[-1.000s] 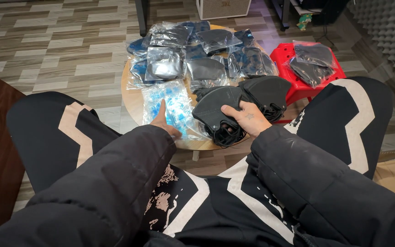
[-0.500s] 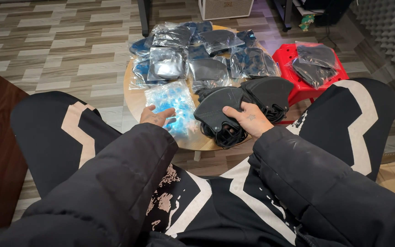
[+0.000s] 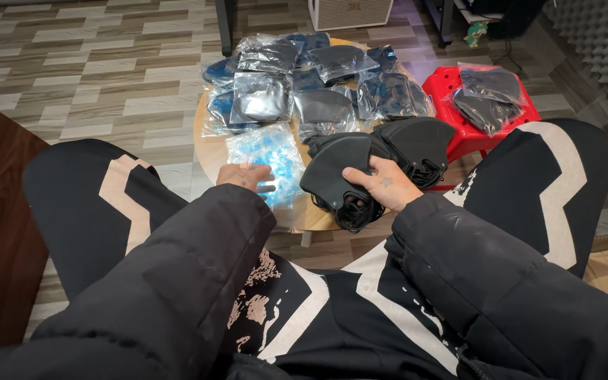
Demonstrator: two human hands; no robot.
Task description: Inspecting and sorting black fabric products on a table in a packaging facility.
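Seated person, head view looking down over both knees at a small round wooden table.

Right hand: clenched around a stack of black face masks at the table's near edge; thumb lies across the top mask, ear loops hang in a tangle below the hand. A second fan of black masks lies just behind the held stack, toward the table's right rim, touching it.

Left hand: fingers resting on the near end of a clear bag of blue masks, at the near-left part of the table. Fingers look loosely curled on the plastic; cannot tell whether they actually pinch it.

Far half of the table: heap of clear bags of dark masks, overlapping one another, some blue ones under the left side.

Right of the table, just beside it: red plastic stool carrying two more bags of dark masks.

Under the table: wood-pattern floor.
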